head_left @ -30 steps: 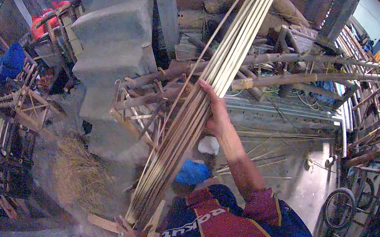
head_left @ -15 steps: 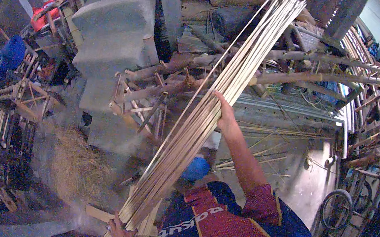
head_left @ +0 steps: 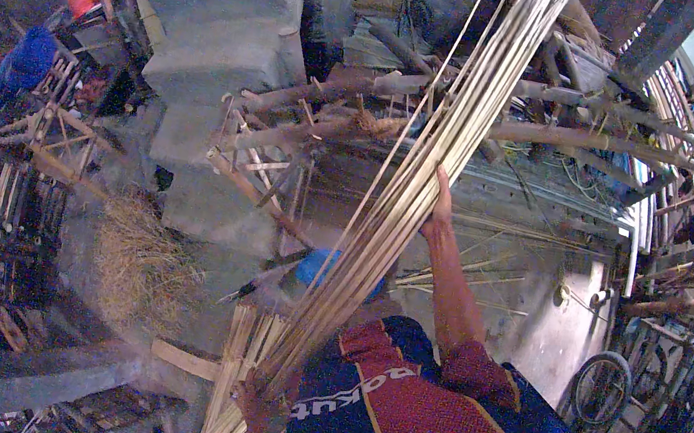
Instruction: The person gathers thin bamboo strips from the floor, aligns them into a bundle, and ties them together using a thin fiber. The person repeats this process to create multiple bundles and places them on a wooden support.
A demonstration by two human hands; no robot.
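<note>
A long bundle of thin pale wooden strips, which look like split bamboo [head_left: 406, 217], slants from the lower middle up to the top right, passing out of the picture there. My right hand [head_left: 441, 203] is closed around the bundle's middle from its right side, fingers mostly hidden behind it. Near its lower end, my left hand [head_left: 251, 395] grips the strips, somewhat dim and blurred. A few strips splay apart from the bundle's left side. Just beside and below my left hand stands a second batch of pale strips [head_left: 222, 430].
A bamboo-pole frame [head_left: 306, 132] stretches across ahead. Straw [head_left: 145, 270] is heaped at left. A blue rounded thing [head_left: 316, 268] shows behind the bundle. Loose strips [head_left: 485, 272] lie on the floor at right, near a wheel [head_left: 602, 388]. A plank [head_left: 185, 360] lies lower left.
The bundle has shifted up and right, its top end leaving the picture. Both hands have moved along with it. More of the second batch and the blue thing shows now.
</note>
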